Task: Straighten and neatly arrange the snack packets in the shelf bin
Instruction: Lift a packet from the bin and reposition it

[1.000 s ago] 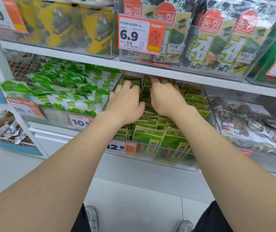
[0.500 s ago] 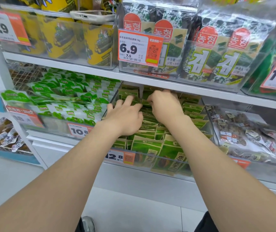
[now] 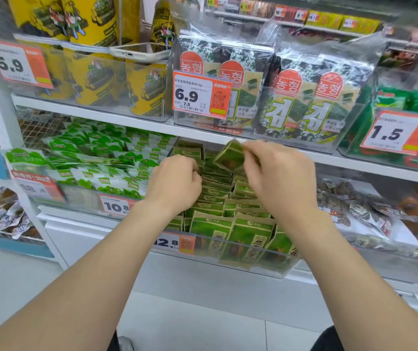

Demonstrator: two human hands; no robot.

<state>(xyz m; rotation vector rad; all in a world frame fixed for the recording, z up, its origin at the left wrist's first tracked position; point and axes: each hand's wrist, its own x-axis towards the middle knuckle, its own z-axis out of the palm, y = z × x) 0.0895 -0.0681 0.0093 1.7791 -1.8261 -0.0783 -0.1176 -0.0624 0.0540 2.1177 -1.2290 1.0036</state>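
Several green and brown snack packets [image 3: 228, 224] stand in rows in a clear shelf bin [image 3: 273, 268] on the lower shelf. My right hand [image 3: 281, 178] pinches one green packet [image 3: 229, 155] and holds it tilted above the back rows, just under the upper shelf edge. My left hand [image 3: 175, 183] sits over the left rows with its fingers curled down among the packets; what its fingertips hold is hidden.
A bin of green and white packets [image 3: 96, 163] stands to the left, dark bagged snacks [image 3: 355, 211] to the right. The upper shelf [image 3: 127, 120] carries seaweed packs [image 3: 304, 102] and yellow packs [image 3: 94, 77] close overhead. White floor lies below.
My right hand has come back out from the rear of the bin, lifting one packet up. My left hand has pulled back slightly. The view has tilted upward.
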